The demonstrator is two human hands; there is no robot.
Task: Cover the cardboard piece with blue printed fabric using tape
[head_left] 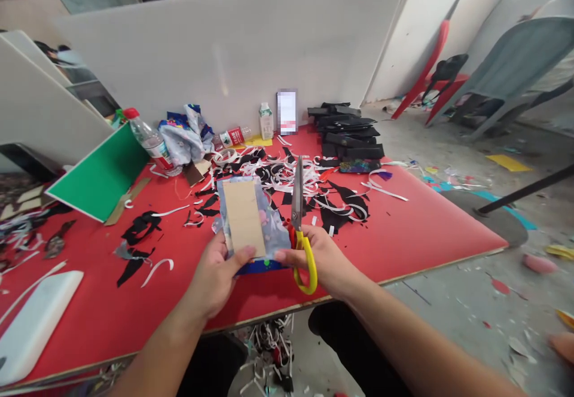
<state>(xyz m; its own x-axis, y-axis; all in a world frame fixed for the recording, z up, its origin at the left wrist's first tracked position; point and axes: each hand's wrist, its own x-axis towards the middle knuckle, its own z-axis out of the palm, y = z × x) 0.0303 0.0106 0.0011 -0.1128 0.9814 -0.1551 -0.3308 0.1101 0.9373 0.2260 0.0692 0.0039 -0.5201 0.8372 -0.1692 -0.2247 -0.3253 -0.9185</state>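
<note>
My left hand (pixel 219 274) is closed on a tan rectangular card (pixel 244 217) and the printed fabric behind it, thumb across the card's lower end. The blue-grey patterned fabric (pixel 274 232) sticks out past the card's right side, and a dark blue strip shows below. In my right hand (pixel 325 259) are scissors (pixel 305 268) with yellow and red handles, blades pointing up and away from me. The right thumb and fingers also reach the fabric's lower right edge; whether they pinch it I cannot tell. Black and white scraps (pixel 287 173) lie just beyond on the red table (pixel 403 223).
Stacked black pieces (pixel 347 131) stand at the back right, beside a phone (pixel 287 112) and a small bottle (pixel 266 121). A red-capped bottle (pixel 150 140) and green board (pixel 101 173) are at left. A white power bank-like object (pixel 40 325) lies near left.
</note>
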